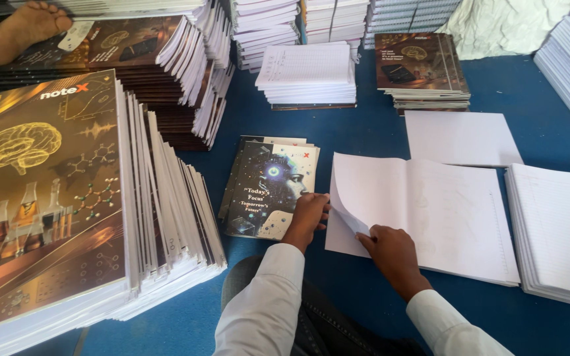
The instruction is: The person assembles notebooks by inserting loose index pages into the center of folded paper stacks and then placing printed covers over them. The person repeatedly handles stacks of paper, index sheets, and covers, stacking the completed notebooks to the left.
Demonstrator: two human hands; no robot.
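From the head camera, your left hand point(308, 214) lies flat and open on the right edge of the dark covers point(270, 188), a small pile near the middle of the blue surface point(364, 128); it presses rather than grips. Your right hand point(390, 249) pinches the lower left corner of the top sheet point(357, 188) of the page block point(430, 217) just beside those covers, and that sheet curls upward. The block carries no cover yet, so by my reading this one is only begun.

Along the left edge, a tall leaning pile of covered notebooks point(54, 198) looks finished, and more covered ones point(420, 69) sit toward the far edge. What seems left: a bare page stack point(559, 231) at the right edge, a loose white sheet point(460, 138) behind the block, and ruled stacks point(308, 72) at the far edge. A bare foot point(21, 29) of another person rests on a pile at the far left corner.
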